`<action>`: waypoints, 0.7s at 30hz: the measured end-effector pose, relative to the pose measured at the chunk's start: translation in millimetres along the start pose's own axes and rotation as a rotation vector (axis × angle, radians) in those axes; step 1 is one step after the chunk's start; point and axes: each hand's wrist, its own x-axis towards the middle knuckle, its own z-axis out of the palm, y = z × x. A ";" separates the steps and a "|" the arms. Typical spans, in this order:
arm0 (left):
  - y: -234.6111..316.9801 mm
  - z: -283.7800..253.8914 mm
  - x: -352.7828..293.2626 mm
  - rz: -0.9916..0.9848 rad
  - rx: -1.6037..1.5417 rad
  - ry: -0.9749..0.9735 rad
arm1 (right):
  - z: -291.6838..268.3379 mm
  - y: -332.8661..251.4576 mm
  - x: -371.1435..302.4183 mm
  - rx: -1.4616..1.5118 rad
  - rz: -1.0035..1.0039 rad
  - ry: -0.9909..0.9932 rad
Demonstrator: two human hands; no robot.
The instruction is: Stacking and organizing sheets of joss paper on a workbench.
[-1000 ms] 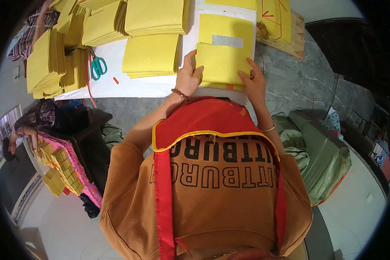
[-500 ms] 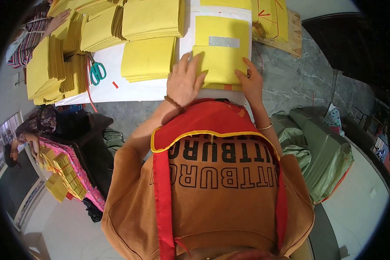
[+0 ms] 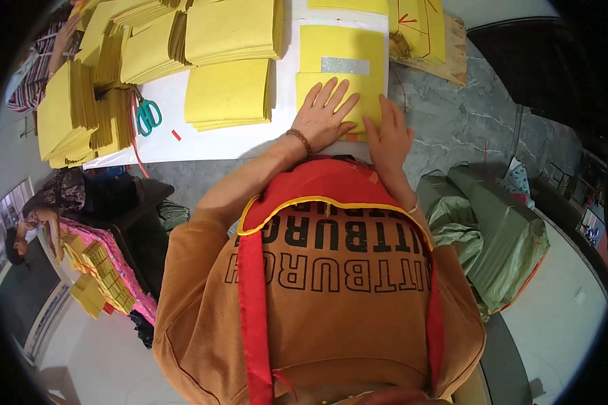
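In front of me a piece of yellow paper (image 3: 309,88) lies on the white-covered table, its upper edge overlapping a yellow sheet (image 3: 334,44) with a silver rectangle (image 3: 345,65) on it. My left hand (image 3: 323,120) rests flat on the yellow paper, fingers spread, palm down. Along the paper's right edge stands my right hand (image 3: 389,138), fingers stretched out and thumb towards the paper, holding nothing that I can see. A small orange patch shows at the paper's near edge, partly behind the left hand.
Several stacks of yellow paper (image 3: 228,93) fill the table's left and far side. Green-handled scissors (image 3: 148,116) and a red scrap (image 3: 176,136) lie on the white cover (image 3: 203,145). Tied yellow bundles (image 3: 422,30) sit far right. Two other people are at the left.
My left hand has moved right, from the paper's left edge onto its middle, and lies flat. My right hand has straightened its fingers along the right edge.
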 end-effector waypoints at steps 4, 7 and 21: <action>-2.0 0.1 2.7 0.032 0.033 -0.003 | 20.1 31.9 -26.6 -0.223 -0.463 -0.126; -4.2 -2.9 -0.8 0.061 0.073 0.039 | 31.8 42.8 -29.7 -0.155 -0.451 -0.165; 7.9 -0.2 -3.7 0.191 0.282 0.137 | -10.4 40.1 6.7 0.885 0.162 -0.313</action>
